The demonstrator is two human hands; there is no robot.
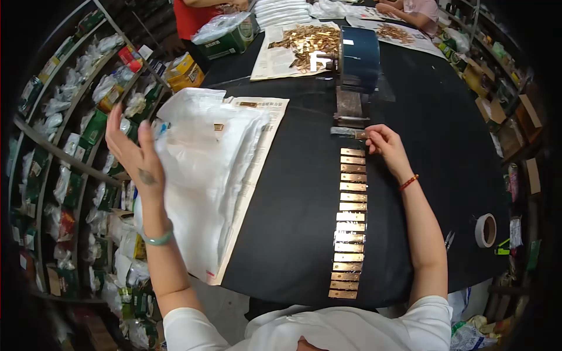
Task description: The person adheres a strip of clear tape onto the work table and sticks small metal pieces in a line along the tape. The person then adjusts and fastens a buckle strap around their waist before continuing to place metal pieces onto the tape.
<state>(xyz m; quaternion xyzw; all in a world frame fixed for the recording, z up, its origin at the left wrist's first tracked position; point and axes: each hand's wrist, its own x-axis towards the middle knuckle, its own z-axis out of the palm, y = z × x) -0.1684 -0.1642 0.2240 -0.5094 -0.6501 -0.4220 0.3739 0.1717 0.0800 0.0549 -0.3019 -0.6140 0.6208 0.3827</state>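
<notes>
Raised over the left side of the white plastic sheets (199,175), my left hand (136,155) has its fingers spread and holds nothing. Pinched fingers of my right hand (383,143) are at the right end of a small metal strip (349,133), just below the tape dispenser. A row of copper-coloured metal pieces (352,197) runs down the black table toward my body, on clear tape. The dispenser carries a large dark blue roll (359,58). A small copper piece (218,127) shows on the plastic sheets.
Piled copper pieces (310,47) lie on newspaper (263,67) behind the dispenser. A white tape roll (485,230) stands at the right edge near a green cutter (502,248). Two other people (418,14) are across the table. Loaded shelves (70,146) flank it.
</notes>
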